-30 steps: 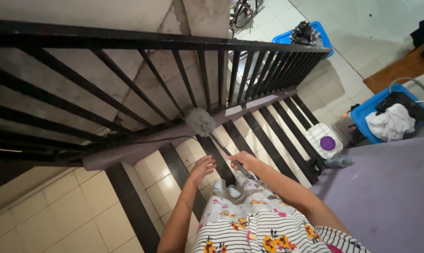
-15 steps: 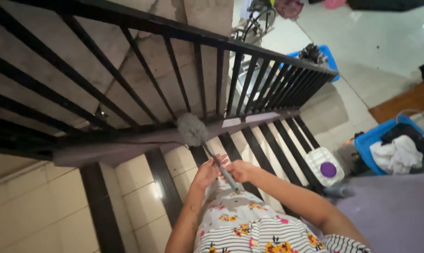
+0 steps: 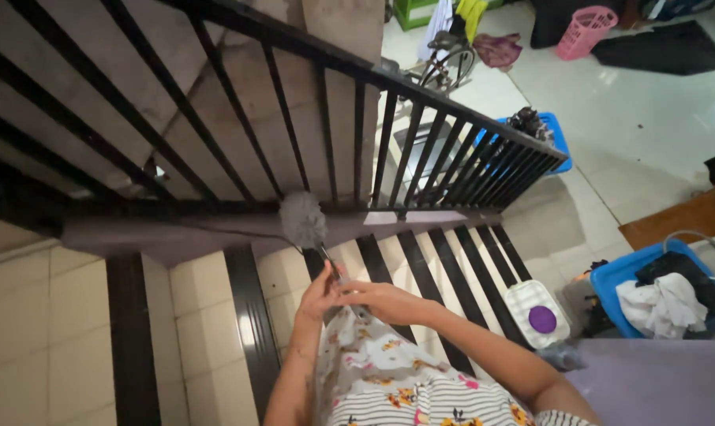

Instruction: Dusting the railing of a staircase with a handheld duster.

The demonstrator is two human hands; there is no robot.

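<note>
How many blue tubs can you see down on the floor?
2. One blue tub sits beyond the far end of the black railing; the other blue tub is at the right edge, holding white cloth. More may be hidden.

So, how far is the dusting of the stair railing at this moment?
Nothing shows clearly which bars are already clean; dust is too fine to see here. In hand: both the left hand and the right hand grip the handle of the grey fluffy duster, whose head rests at the foot of the black railing, on the grey ledge. The lower bars toward the bottom of the stairs probably remain.
</note>
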